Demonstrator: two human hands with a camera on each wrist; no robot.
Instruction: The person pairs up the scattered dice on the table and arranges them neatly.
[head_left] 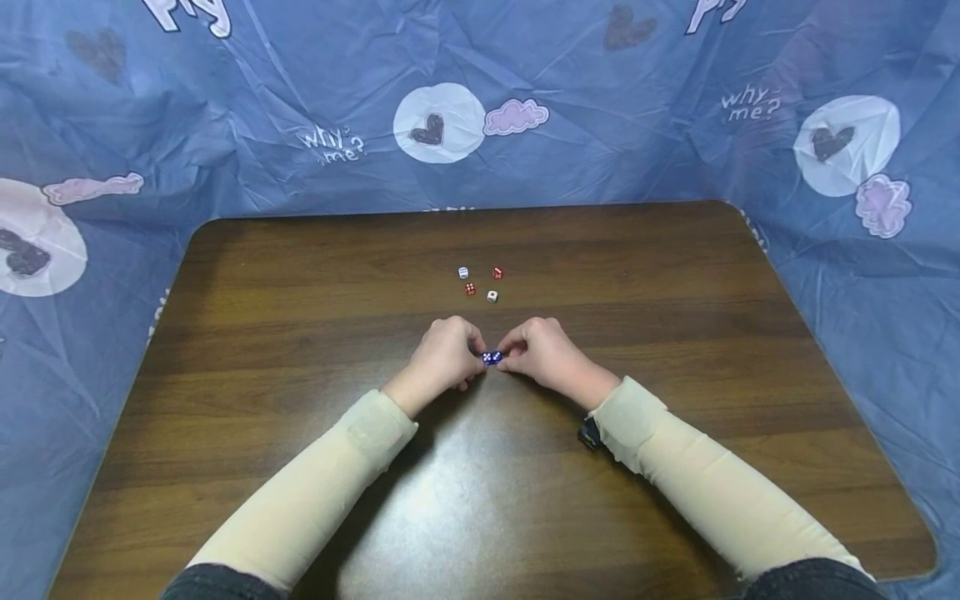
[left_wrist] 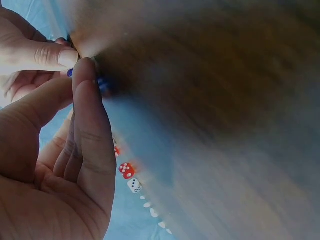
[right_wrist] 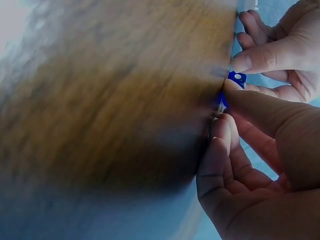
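Observation:
Two small blue dice with white pips sit side by side on the table between the hands, a left blue die (head_left: pixel 487 358) and a right blue die (head_left: pixel 497 357). My left hand (head_left: pixel 447 354) pinches the left one between thumb and fingers. From the other side, my right hand (head_left: pixel 546 354) pinches the right one. Fingertips cover part of both dice. In the right wrist view a blue die (right_wrist: pixel 237 78) shows one white pip by the left thumb; in the left wrist view the fingers mostly hide the blue.
Beyond the hands lie two white dice (head_left: pixel 492 296) and two red dice (head_left: pixel 470 289), loosely grouped on the brown wooden table (head_left: pixel 300 292). A blue printed cloth (head_left: pixel 525 175) hangs behind and around the table. A black device (head_left: pixel 589 433) is strapped at the right wrist.

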